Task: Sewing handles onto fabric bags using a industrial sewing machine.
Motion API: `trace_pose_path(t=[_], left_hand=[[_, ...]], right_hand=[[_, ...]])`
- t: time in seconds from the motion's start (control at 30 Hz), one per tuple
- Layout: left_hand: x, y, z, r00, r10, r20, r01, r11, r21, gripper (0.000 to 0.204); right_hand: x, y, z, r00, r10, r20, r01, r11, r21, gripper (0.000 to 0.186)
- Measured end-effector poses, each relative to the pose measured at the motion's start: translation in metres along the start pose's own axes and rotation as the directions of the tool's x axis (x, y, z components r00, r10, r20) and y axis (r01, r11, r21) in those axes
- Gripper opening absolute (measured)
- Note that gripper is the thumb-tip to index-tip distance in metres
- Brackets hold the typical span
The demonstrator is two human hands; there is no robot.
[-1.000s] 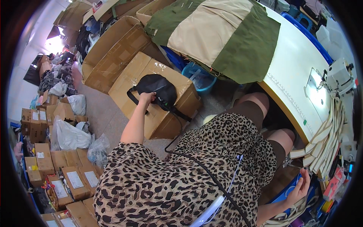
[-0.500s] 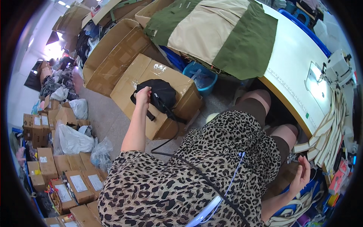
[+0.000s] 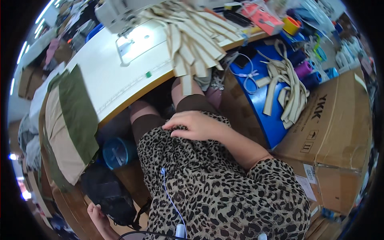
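Note:
My left hand [image 3: 97, 215] is at the lower left with its fingers curled in. It lies against the edge of a black fabric bag [image 3: 110, 196] with straps, which rests on a cardboard box; whether the fingers pinch the bag is not visible. Over my lap hangs my right hand [image 3: 194, 125], fingers loosely bent and apart, with nothing in it. Beneath it is the leopard-print garment [image 3: 216, 172] I wear. A white sewing table [image 3: 94, 86] curves in front of me, bearing a sewing machine [image 3: 120, 18] with its lamp lit.
Green and beige cloth [image 3: 74, 120] drapes over the table's left end, above a blue basket [image 3: 119, 153]. Beige strips [image 3: 192, 36] hang off the table edge; more strips [image 3: 286, 88] lie on a blue surface [image 3: 250, 100]. A large carton [image 3: 328, 124] stands at the right.
The view has swung to the right, bringing the sewing machine and carton into sight. My right hand has come over my lap. My left hand stays beside the black bag.

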State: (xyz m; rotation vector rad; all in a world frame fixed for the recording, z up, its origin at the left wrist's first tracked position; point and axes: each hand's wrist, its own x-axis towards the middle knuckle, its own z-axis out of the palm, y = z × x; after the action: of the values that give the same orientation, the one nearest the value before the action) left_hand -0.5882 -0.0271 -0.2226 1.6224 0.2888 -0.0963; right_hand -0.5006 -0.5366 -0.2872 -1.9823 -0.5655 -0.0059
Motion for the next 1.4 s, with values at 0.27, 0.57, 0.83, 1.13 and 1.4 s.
trace_pose_path(t=[0.27, 0.57, 0.83, 1.13, 1.4], left_hand=[[0.034, 0.08, 0.13, 0.851, -0.181, 0.493, 0.122, 0.981, 0.15, 0.022], [0.058, 0.144, 0.252, 0.735, -0.285, 0.615, 0.038, 0.923, 0.382, 0.023], [0.064, 0.182, 0.36, 0.475, -0.174, 0.863, -0.252, 0.912, 0.323, 0.034], [0.047, 0.138, 0.543, 0.021, 0.076, 0.997, -0.513, 0.857, -0.054, 0.034], [0.016, 0.044, 0.646, -0.099, 0.367, 0.925, -0.624, 0.701, -0.345, 0.022]], right_hand=[[-0.054, 0.03, -0.025, 0.95, 0.149, -0.275, -0.12, 0.985, 0.12, 0.022], [-0.191, 0.154, -0.153, -0.069, 0.408, -0.91, -0.92, 0.327, 0.216, 0.035], [-0.174, 0.168, -0.222, 0.073, 0.307, -0.949, -0.95, 0.312, 0.028, 0.06], [-0.202, 0.042, -0.1, 0.516, 0.459, -0.723, 0.284, 0.704, 0.65, 0.093], [-0.241, 0.071, -0.144, -0.049, 0.483, -0.874, 0.552, 0.743, 0.379, 0.069]])
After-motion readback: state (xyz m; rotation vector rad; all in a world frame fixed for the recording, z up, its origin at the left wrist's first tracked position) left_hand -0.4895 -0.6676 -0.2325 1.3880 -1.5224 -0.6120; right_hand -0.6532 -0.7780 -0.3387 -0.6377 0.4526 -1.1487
